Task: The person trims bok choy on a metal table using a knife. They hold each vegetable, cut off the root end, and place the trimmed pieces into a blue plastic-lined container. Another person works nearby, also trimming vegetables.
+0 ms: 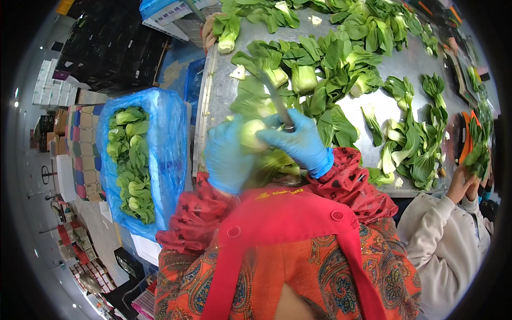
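Note:
My left hand (228, 156), in a blue glove and blurred, grips a head of bok choy (252, 135) with its pale cut base facing up. A knife (277, 98) is in my gloved right hand (306, 142), its blade pointing away from me towards the far side. The right thumb and fingers are at the base of the bok choy, against it or very close. Blurred leaves hang below, near my apron. Just beyond the hands, several bok choy heads (304, 76) lie on a steel table (280, 36).
To the left stands a box lined with blue plastic (170, 160), with bok choy (134, 160) inside. More bok choy (416, 140) is spread at the right, with trimmings (238, 72) scattered about. A co-worker's hands (462, 184) hold greens at the right edge. Black crates (116, 48) are stacked far left.

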A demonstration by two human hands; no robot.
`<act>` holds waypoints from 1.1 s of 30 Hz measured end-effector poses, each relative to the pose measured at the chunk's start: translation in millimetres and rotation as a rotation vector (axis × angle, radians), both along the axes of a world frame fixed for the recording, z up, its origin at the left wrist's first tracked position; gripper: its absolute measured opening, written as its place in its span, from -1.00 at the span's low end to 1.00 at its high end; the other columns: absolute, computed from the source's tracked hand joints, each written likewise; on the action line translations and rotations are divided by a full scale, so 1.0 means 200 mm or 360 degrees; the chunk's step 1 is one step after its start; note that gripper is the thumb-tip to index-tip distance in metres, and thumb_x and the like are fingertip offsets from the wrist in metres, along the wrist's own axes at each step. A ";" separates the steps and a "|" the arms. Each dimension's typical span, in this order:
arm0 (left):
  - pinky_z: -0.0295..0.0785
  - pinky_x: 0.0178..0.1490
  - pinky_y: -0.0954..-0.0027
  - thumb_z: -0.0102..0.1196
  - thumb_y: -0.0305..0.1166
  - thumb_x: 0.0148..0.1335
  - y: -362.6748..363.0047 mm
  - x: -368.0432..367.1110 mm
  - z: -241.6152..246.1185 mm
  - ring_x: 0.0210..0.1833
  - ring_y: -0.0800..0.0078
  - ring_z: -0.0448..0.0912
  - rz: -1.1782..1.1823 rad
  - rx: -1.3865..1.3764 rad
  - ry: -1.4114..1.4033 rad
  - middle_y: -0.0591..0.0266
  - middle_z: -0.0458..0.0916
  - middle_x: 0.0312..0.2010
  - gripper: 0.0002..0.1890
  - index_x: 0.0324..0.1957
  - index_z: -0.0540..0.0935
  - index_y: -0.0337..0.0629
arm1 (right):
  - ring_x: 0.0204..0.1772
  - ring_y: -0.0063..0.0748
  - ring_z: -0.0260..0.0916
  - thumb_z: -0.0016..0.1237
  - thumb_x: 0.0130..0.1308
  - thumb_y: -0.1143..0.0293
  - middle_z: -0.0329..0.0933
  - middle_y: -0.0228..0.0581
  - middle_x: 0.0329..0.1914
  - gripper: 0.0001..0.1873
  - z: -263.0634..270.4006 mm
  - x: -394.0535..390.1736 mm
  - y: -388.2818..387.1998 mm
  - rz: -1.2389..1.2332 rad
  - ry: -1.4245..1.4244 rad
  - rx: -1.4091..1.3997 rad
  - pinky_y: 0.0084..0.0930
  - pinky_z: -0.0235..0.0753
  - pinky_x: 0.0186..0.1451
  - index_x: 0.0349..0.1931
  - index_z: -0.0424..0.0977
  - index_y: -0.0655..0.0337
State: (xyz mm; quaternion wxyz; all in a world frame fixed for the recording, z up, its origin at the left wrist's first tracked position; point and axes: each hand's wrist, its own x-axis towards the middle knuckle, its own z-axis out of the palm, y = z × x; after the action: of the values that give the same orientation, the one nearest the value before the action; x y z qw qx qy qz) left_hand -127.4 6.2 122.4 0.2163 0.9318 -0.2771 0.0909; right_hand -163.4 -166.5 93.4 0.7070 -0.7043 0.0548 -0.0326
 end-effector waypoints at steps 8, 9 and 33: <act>0.34 -0.05 0.11 0.39 -0.27 -0.18 -0.01 0.01 -0.01 -0.12 0.02 0.41 0.0015 0.0160 -0.0157 0.02 0.45 -0.16 -0.27 0.12 0.42 -0.16 | -0.44 -0.62 0.44 0.15 0.18 0.40 0.53 -0.31 -0.41 -0.78 0.01 0.00 0.07 -0.0125 -0.0126 -0.0224 -0.65 0.46 -0.36 -0.25 0.49 0.35; 0.34 -0.05 0.11 0.39 -0.27 -0.18 -0.01 0.01 -0.01 -0.12 0.02 0.41 0.0047 0.0179 -0.0145 0.02 0.45 -0.16 -0.27 0.12 0.42 -0.16 | -0.44 -0.62 0.44 0.12 0.20 0.41 0.53 -0.31 -0.42 -0.80 0.00 -0.01 0.07 -0.0148 -0.0262 -0.0408 -0.64 0.46 -0.36 -0.26 0.50 0.34; -0.03 0.39 0.03 0.11 -0.47 -0.04 -0.03 0.11 0.08 0.36 -0.13 0.06 0.0144 0.0127 -0.0548 -0.16 0.11 0.28 -0.15 0.37 0.10 -0.24 | -0.06 -0.55 0.43 0.17 0.17 0.39 0.44 -0.26 -0.01 -0.42 0.11 -0.01 0.01 0.0166 0.0379 0.1132 -0.58 0.49 -0.07 0.14 0.26 0.42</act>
State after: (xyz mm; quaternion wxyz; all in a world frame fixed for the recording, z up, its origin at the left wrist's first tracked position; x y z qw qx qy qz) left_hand -104.6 0.1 137.8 0.1243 0.9218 -0.2711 0.2476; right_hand -165.6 -165.0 115.7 0.8968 -0.4156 0.1084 0.1065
